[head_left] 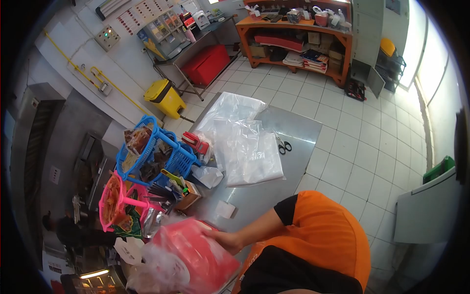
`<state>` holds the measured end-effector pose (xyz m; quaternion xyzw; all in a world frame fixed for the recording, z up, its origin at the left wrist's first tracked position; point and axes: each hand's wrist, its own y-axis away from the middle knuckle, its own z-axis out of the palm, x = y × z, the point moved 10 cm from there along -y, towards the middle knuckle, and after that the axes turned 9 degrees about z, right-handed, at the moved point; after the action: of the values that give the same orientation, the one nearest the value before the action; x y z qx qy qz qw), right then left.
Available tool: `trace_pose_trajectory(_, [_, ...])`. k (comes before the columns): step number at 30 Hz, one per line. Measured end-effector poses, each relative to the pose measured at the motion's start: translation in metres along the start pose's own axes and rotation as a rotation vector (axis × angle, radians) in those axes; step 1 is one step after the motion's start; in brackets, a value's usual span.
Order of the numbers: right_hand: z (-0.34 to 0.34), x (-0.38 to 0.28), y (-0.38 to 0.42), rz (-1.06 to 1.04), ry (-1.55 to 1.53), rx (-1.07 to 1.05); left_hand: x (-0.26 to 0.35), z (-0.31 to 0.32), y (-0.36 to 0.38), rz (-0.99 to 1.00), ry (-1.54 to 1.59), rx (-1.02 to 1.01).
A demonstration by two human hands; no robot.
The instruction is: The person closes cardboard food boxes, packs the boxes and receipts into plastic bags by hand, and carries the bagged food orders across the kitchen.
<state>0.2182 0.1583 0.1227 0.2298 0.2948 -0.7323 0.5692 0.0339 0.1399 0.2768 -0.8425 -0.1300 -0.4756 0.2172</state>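
My right hand [226,240] reaches in from the right and grips the edge of a red plastic bag [196,247]. Its fingertips are partly hidden by the bag, which is somewhat blurred. Crumpled clear plastic [154,269] lies against the bag's left side. My left hand does not show. Just beyond the right hand, a small white block-like item [225,209] rests on the steel table [298,128]. An open white carton [128,250] stands left of the bag.
Clear plastic bags [249,157] lie stacked mid-table beside black-handled scissors [284,147]. Blue baskets [142,147], a pink basket [110,201], a red stapler-like tool [196,142] and a pen box [190,196] line the left side. Another person [73,232] stands at far left.
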Motion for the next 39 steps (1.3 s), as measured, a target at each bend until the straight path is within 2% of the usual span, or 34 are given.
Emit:
trace_pose_trajectory(3, [0.005, 0.056, 0.031, 0.607, 0.009, -0.060, -0.011, -0.031, 0.018, -0.016, -0.101, 0.154])
trace_pose_trajectory(5, [-0.069, 0.029, 0.026, 0.536, 0.547, 0.292, -0.017, -0.056, 0.034, -0.021, -0.159, 0.258])
trace_pose_trajectory(7, [-0.152, 0.007, 0.034, 0.387, 0.420, 0.597, -0.025, -0.086, 0.052, -0.039, -0.211, 0.367])
trace_pose_trajectory(8, [-0.179, -0.016, 0.043, 0.287, 0.331, 0.685, -0.030, -0.101, 0.063, -0.051, -0.232, 0.417])
trace_pose_trajectory(9, [-0.191, -0.046, 0.051, 0.188, 0.370, 0.754, -0.034, -0.117, 0.075, -0.065, -0.254, 0.469])
trace_pose_trajectory(12, [-0.216, -0.108, 0.068, 0.170, 0.384, 0.905, -0.052, -0.160, 0.125, -0.127, -0.298, 0.606])
trace_pose_trajectory(15, [-0.236, -0.138, 0.062, 0.130, 0.455, 0.927, -0.068, -0.184, 0.190, -0.174, -0.284, 0.734])
trace_pose_trajectory(17, [-0.252, -0.147, 0.050, 0.117, 0.481, 0.896, -0.073, -0.182, 0.226, -0.207, -0.268, 0.805])
trace_pose_trajectory(19, [-0.267, -0.153, 0.040, 0.174, 0.571, 0.975, -0.080, -0.166, 0.251, -0.235, -0.206, 0.860])
trace_pose_trajectory(21, [-0.266, -0.165, 0.021, 0.093, 0.747, 0.947, -0.092, -0.144, 0.259, -0.245, -0.074, 0.924])
trace_pose_trajectory(22, [-0.264, -0.170, 0.015, 0.044, 0.832, 0.940, -0.095, -0.130, 0.262, -0.337, -0.131, 0.953])
trace_pose_trajectory(23, [-0.255, -0.177, 0.007, -0.009, 1.063, 0.942, -0.097, -0.115, 0.263, -0.427, -0.188, 0.975])
trace_pose_trajectory(25, [-0.228, -0.184, -0.015, -0.140, 1.527, 0.926, -0.097, -0.091, 0.243, -0.440, -0.248, 0.773])
trace_pose_trajectory(27, [-0.189, -0.186, -0.046, -0.248, 1.948, 0.768, -0.086, -0.051, 0.208, -0.292, -0.247, 0.339])
trace_pose_trajectory(28, [-0.168, -0.182, -0.059, -0.303, 2.150, 0.671, -0.084, -0.038, 0.199, -0.300, -0.275, 0.282])
trace_pose_trajectory(30, [-0.179, -0.191, -0.077, -0.086, 2.116, 0.751, -0.080, -0.012, 0.177, -0.310, -0.331, 0.169])
trace_pose_trajectory(34, [-0.220, -0.189, -0.091, 0.282, 2.070, 0.821, -0.078, 0.006, 0.152, 0.005, -0.372, 0.111])
trace_pose_trajectory(36, [-0.209, -0.193, -0.091, 0.301, 2.079, 0.871, -0.055, 0.019, 0.135, 0.120, -0.396, 0.093])
trace_pose_trajectory(39, [-0.198, -0.201, -0.086, 0.281, 2.078, 0.968, -0.051, 0.045, 0.134, 0.180, -0.426, 0.106])
